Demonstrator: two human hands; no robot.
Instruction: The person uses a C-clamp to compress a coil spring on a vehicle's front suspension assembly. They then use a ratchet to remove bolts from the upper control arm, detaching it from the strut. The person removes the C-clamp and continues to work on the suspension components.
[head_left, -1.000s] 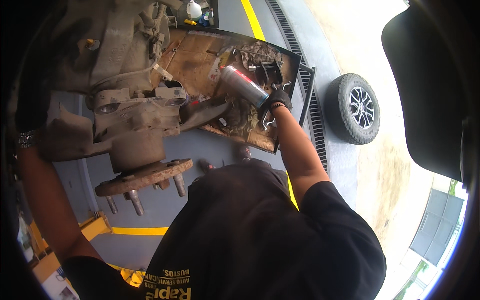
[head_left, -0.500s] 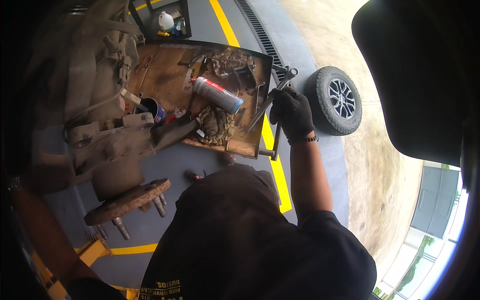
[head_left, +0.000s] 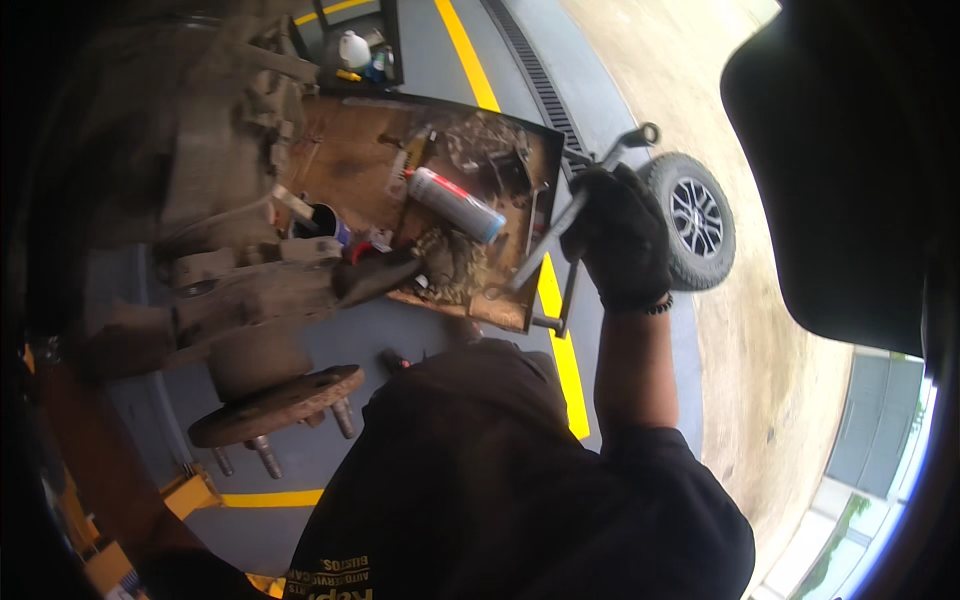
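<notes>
My right hand, in a black glove, is closed around a long box-end wrench. One ring of the wrench sticks out beyond the fist; its other end reaches over the right edge of a cardboard-lined tray. At the left, my left forearm runs up beside a dirty axle assembly, and the hand itself is lost past the dark rim. A rusty hub flange with several studs faces me. On the tray lie a spray can and a crumpled, stained rag.
An off-road tyre on a wheel rests on the floor beyond my right hand. Inside the tray stands a small tub with a brush. A lower shelf holds a white jug. Yellow stand parts are at lower left.
My right hand has come up closer to me and slightly right, carrying the wrench. The whole view has shifted a little, so the axle and tray sit farther right and lower.
</notes>
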